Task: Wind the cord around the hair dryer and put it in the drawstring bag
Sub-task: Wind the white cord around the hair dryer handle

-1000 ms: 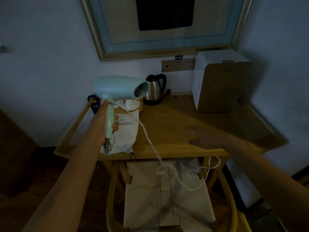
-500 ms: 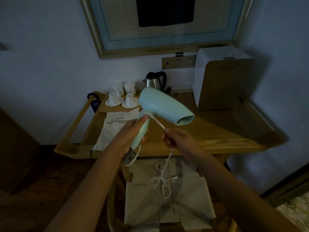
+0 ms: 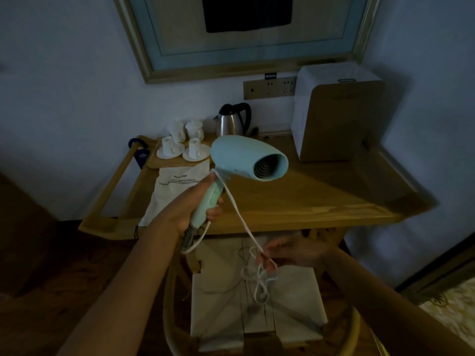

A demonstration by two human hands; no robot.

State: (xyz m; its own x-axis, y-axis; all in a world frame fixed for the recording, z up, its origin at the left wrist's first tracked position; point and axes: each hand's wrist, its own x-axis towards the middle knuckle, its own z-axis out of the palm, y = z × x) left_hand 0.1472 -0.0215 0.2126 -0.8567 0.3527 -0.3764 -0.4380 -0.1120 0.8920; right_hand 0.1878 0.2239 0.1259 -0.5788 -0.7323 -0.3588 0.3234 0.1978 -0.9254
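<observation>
The hair dryer [image 3: 239, 156] looks smooth matt plastic. The kettle [image 3: 231, 122] is shiny metal. The surface [image 3: 308, 199] is grained wood, the drawstring bag [image 3: 171, 191] pale cloth.

Kettle [image 3: 232, 120] behind cups [image 3: 183, 142]; chair [image 3: 257, 304] below.

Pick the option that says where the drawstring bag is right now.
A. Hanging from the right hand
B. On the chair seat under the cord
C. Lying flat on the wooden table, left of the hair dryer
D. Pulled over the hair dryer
C: the bag lies flat on the table, beside the cups, while the left hand holds the dryer and the right hand holds only the cord.
</observation>
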